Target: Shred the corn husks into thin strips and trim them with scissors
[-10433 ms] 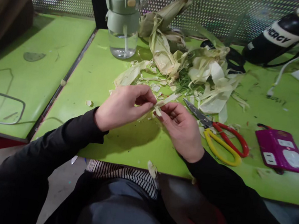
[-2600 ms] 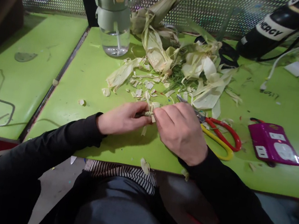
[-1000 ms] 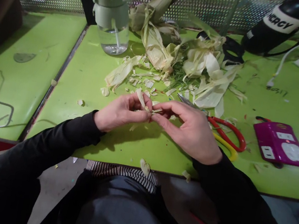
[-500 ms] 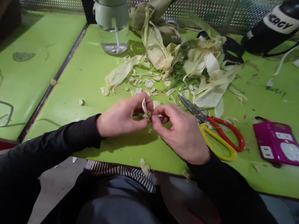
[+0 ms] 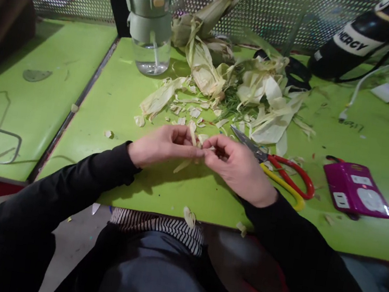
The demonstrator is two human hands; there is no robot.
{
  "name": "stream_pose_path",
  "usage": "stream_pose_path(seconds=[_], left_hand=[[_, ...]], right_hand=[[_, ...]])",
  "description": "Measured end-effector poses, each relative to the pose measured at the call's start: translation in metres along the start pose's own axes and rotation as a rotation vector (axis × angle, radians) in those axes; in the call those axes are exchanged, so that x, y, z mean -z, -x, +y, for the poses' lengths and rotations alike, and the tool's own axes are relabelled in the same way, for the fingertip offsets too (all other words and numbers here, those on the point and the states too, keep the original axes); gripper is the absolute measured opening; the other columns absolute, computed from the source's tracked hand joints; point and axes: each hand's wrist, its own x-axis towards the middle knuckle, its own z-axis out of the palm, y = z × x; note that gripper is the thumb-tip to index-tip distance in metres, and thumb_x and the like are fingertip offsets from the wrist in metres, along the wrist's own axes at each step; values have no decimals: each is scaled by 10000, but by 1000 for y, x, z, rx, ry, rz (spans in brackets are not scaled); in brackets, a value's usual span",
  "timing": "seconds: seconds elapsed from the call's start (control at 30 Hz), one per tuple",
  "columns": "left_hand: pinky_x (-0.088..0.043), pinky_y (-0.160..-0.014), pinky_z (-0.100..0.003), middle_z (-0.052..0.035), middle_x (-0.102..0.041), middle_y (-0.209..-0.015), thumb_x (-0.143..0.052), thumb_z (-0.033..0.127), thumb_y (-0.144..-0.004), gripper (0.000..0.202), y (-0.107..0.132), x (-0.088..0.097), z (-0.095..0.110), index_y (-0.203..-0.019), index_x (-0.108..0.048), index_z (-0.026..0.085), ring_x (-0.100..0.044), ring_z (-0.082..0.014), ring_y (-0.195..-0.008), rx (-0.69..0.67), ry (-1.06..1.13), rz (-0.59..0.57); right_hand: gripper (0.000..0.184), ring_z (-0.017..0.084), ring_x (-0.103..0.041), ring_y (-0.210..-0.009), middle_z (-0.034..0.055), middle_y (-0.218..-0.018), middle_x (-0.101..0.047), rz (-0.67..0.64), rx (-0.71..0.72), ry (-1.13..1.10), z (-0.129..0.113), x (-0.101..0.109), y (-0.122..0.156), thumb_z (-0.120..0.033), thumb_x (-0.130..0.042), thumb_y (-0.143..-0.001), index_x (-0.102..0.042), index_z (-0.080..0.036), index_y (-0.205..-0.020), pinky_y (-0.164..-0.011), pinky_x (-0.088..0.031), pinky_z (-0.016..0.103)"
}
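My left hand [image 5: 161, 147] and my right hand [image 5: 242, 171] meet above the green table, both with fingers pinched. Between the fingertips is a small bunch of pale corn husk strips [image 5: 192, 133]; one strip sticks up and another hangs below the left fingers. Its middle is mostly covered by the fingers. Scissors [image 5: 297, 167] with one red and one yellow handle lie just beyond my right hand, blades pointing away to the left. Cut husk scraps [image 5: 194, 112] are scattered beyond both hands, before a heap of dried corn husks [image 5: 205, 72].
A green water bottle [image 5: 150, 27] stands at the back left, and a black bottle [image 5: 356, 43] leans at the back right. A purple power socket [image 5: 358, 190] lies to the right, near a white cable [image 5: 358, 87]. The table's front edge [image 5: 219, 224] is close to my body.
My left fingers have straightened and lie flatter along the husk bunch. A strip now hangs below them. The view has shifted slightly.
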Motion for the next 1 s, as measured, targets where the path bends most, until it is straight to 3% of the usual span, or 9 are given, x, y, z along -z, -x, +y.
stream_pose_path(seconds=[0.13,0.27,0.5,0.6,0.7,0.83,0.93,1.0], left_hand=[[-455,-629,-240,2,-631,-698,-769,340,-773,215,3,4,0,-749,-670,151,-535,-97,-630,18,-92,-75],[-412,-537,-220,0,-614,-627,-713,303,-779,161,5,10,4,-689,-714,170,-502,-96,-553,90,-85,-180],[-389,-499,-243,-13,-602,-602,-714,256,-720,121,5,6,2,-633,-688,175,-472,-107,-529,171,75,-357],[-421,-541,-243,-16,-632,-633,-707,222,-708,96,4,3,-1,-650,-653,167,-507,-103,-554,159,155,-332],[-452,-581,-226,-10,-639,-639,-700,195,-693,80,1,0,-6,-676,-629,162,-566,-99,-590,195,263,-213],[-454,-571,-204,20,-623,-630,-681,172,-669,108,-1,-3,-10,-748,-608,170,-601,-93,-590,249,321,-81],[-469,-586,-202,24,-621,-653,-678,190,-698,115,-2,2,-2,-775,-595,169,-597,-82,-594,165,303,-29],[-476,-592,-201,22,-619,-682,-675,176,-698,113,-1,11,7,-764,-584,166,-589,-73,-599,60,300,43]], right_hand=[[70,135,-556,-679,8,-769,-623,102,330,377,0,-3,3,-167,-571,-896,-577,-201,-836,-622,-445,280],[102,168,-579,-744,26,-781,-652,68,693,629,3,1,3,-151,-544,-957,-595,-204,-887,-669,-475,313],[104,201,-613,-847,56,-888,-711,24,1027,845,-6,11,13,-137,-576,-972,-653,-188,-1020,-785,-537,360],[137,200,-624,-866,59,-940,-733,60,1058,841,-4,14,13,-137,-592,-968,-648,-189,-1081,-787,-554,356],[149,195,-630,-834,46,-930,-738,136,1009,893,4,13,9,-142,-603,-962,-653,-226,-1075,-754,-550,362],[148,194,-650,-840,41,-965,-754,123,924,875,8,5,3,-160,-601,-968,-667,-251,-1065,-743,-541,372],[95,197,-656,-833,52,-942,-753,148,839,835,-2,13,-4,-236,-589,-997,-667,-226,-1049,-720,-543,368],[136,206,-661,-834,74,-930,-743,233,722,841,-11,34,-12,-297,-585,-1007,-675,-204,-1047,-699,-540,364]])
